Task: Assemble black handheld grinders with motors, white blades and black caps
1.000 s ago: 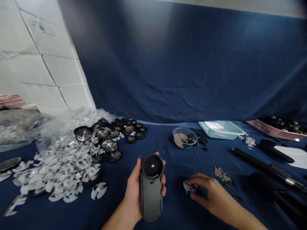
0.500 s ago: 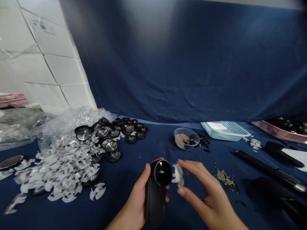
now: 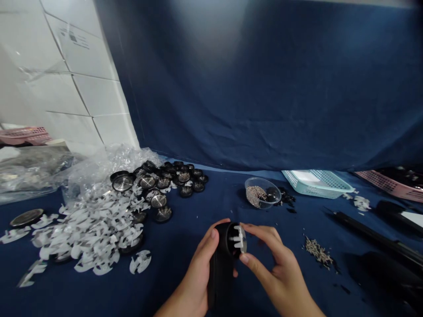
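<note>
My left hand (image 3: pixel 197 273) is wrapped round the body of a black handheld device (image 3: pixel 222 273), whose round open head faces right and toward me. A small white plastic part with prongs (image 3: pixel 238 237) sits at the mouth of that head, its prongs pointing inward. Thumb and forefinger of my right hand (image 3: pixel 276 259) pinch the white part by its outer edge. How deep it sits in the head I cannot tell. Left of my hands lies a heap of similar white plastic parts (image 3: pixel 95 229), one of them lying apart.
Black round caps with metal mesh (image 3: pixel 163 214) lie behind the heap, near clear plastic bags (image 3: pixel 112 154). A clear bowl of screws (image 3: pixel 256 196) stands beyond my hands. Rightward are loose screws (image 3: pixel 317 252), a black screwdriver-like tool (image 3: pixel 373 233), a turquoise basket (image 3: pixel 317 189) and a pink basket (image 3: pixel 390 187).
My right hand has brought the white part left, from beside the device to the mouth of its head. The device's head has turned more to the right. The whole view has shifted slightly.
</note>
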Demonstrator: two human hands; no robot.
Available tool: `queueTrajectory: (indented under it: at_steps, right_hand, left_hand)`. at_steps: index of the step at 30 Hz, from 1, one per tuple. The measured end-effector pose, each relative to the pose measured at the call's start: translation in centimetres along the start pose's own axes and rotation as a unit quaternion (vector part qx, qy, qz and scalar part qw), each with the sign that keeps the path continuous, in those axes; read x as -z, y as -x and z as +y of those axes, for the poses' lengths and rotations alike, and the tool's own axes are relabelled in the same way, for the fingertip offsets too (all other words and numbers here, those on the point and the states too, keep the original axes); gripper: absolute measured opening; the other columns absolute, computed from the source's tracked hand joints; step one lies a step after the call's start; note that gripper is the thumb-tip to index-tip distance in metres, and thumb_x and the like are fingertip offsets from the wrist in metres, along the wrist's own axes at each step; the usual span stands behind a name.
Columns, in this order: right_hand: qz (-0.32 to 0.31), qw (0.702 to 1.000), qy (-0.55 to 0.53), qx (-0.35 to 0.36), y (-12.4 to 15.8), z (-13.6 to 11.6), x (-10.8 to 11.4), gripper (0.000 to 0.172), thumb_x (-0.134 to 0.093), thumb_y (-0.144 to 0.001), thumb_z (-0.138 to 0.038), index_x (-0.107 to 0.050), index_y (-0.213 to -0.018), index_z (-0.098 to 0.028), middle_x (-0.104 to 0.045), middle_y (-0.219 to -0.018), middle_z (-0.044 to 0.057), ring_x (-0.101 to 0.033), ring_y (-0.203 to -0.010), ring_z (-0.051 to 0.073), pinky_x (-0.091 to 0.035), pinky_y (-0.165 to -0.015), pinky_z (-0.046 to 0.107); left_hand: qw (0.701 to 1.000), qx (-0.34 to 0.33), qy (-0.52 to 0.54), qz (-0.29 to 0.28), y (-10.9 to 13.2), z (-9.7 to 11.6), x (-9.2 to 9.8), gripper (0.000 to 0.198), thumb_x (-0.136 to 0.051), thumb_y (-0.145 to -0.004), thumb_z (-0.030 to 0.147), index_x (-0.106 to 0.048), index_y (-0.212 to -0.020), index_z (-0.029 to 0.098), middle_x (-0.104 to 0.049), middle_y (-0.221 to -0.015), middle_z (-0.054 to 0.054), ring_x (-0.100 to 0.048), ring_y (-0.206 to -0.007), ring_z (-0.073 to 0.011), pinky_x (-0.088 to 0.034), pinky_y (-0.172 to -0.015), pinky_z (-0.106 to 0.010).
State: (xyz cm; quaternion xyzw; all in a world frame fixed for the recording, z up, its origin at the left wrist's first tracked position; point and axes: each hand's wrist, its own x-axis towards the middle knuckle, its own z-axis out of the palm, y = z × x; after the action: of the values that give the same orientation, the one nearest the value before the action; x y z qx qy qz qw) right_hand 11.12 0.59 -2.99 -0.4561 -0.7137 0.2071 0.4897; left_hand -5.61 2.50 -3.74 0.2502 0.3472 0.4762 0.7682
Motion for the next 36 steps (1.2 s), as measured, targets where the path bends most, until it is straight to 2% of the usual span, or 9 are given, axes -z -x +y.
queueTrajectory:
  at_steps: [5,9,11,14,18,23,28,32,36]
  right_hand:
    - [0.003,0.998,0.058,0.033,0.1,0.2,0.0,0.037,-0.063,-0.089,-0.023,-0.052,-0.123,-0.035,-0.062,-0.118,0.0,-0.053,-0.112,0.021,-0.049,-0.092,0.037]
    - [0.013,0.984,0.14,0.109,0.0,0.0,0.2,0.034,-0.063,-0.089,-0.02,-0.054,-0.12,-0.031,-0.063,-0.116,0.003,-0.054,-0.106,0.024,-0.048,-0.087,0.041]
    - [0.009,0.972,0.19,0.141,-0.2,-0.2,0.6,0.033,-0.066,-0.088,-0.024,-0.056,-0.118,-0.031,-0.065,-0.112,0.003,-0.055,-0.1,0.025,-0.047,-0.084,0.043]
    - [-0.017,0.962,0.228,0.15,-0.7,-0.5,1.5,0.03,-0.065,-0.089,-0.029,-0.059,-0.118,-0.03,-0.066,-0.103,0.004,-0.056,-0.093,0.024,-0.045,-0.077,0.042]
    - [-0.041,0.973,0.196,0.116,-1.2,-0.8,2.0,0.018,-0.054,-0.094,-0.017,-0.065,-0.106,-0.025,-0.068,-0.09,0.003,-0.057,-0.082,0.021,-0.043,-0.071,0.039]
    - [-0.009,0.989,0.122,0.084,-1.5,-1.0,1.6,0.011,-0.06,-0.09,-0.016,-0.068,-0.091,-0.023,-0.065,-0.085,0.003,-0.056,-0.078,0.018,-0.045,-0.07,0.038]
    - [-0.032,0.981,0.133,0.136,-1.7,-1.1,1.5,0.02,-0.055,-0.09,-0.008,-0.066,-0.102,-0.021,-0.065,-0.096,0.006,-0.056,-0.086,0.02,-0.048,-0.074,0.037]
    - [-0.009,0.979,0.138,0.151,-1.7,-0.8,1.2,0.018,-0.057,-0.089,-0.005,-0.066,-0.097,-0.019,-0.065,-0.088,0.005,-0.055,-0.081,0.018,-0.049,-0.071,0.034]
    - [0.009,0.982,0.141,0.128,-1.7,-0.8,0.3,0.016,-0.057,-0.088,-0.006,-0.066,-0.092,-0.019,-0.064,-0.081,0.003,-0.055,-0.077,0.017,-0.048,-0.068,0.033]
  left_hand:
    - [1.0,-0.012,-0.018,0.0,0.0,0.1,-0.2,0.047,-0.06,-0.087,0.05,-0.058,-0.124,0.022,-0.07,-0.087,-0.007,-0.062,-0.063,-0.0163,-0.054,-0.056,-0.028]
    - [0.999,-0.016,-0.031,0.0,0.0,-0.1,-0.1,0.044,-0.059,-0.088,0.048,-0.058,-0.124,0.023,-0.069,-0.093,-0.007,-0.063,-0.071,-0.018,-0.054,-0.058,-0.029]
    - [0.999,-0.015,-0.038,-0.001,0.0,-0.2,0.0,0.043,-0.06,-0.088,0.047,-0.057,-0.123,0.023,-0.069,-0.096,-0.007,-0.062,-0.072,-0.0177,-0.054,-0.059,-0.03]
    - [0.999,-0.007,-0.041,0.001,-0.1,-0.4,0.1,0.044,-0.057,-0.089,0.049,-0.056,-0.125,0.023,-0.069,-0.095,-0.007,-0.062,-0.072,-0.0184,-0.054,-0.059,-0.031]
    - [0.999,-0.003,-0.043,0.001,-0.2,-0.4,-0.1,0.047,-0.055,-0.089,0.051,-0.055,-0.126,0.023,-0.068,-0.097,-0.009,-0.062,-0.079,-0.0213,-0.054,-0.059,-0.032]
    - [0.998,-0.014,-0.054,0.004,0.0,-0.3,-0.3,0.044,-0.057,-0.088,0.05,-0.056,-0.124,0.024,-0.067,-0.099,-0.008,-0.062,-0.082,-0.0217,-0.054,-0.059,-0.031]
    - [0.999,-0.01,-0.05,0.015,0.0,-0.3,-0.2,0.044,-0.055,-0.089,0.05,-0.055,-0.125,0.024,-0.068,-0.097,-0.008,-0.062,-0.082,-0.0215,-0.054,-0.059,-0.031]
    - [0.998,-0.01,-0.053,0.015,0.0,-0.5,-0.3,0.044,-0.055,-0.089,0.051,-0.054,-0.124,0.024,-0.068,-0.091,-0.006,-0.062,-0.072,-0.0184,-0.053,-0.057,-0.03]
    - [0.997,-0.028,-0.072,0.015,0.1,-0.5,-0.3,0.045,-0.056,-0.088,0.051,-0.055,-0.123,0.024,-0.068,-0.086,-0.004,-0.061,-0.059,-0.0144,-0.051,-0.056,-0.028]
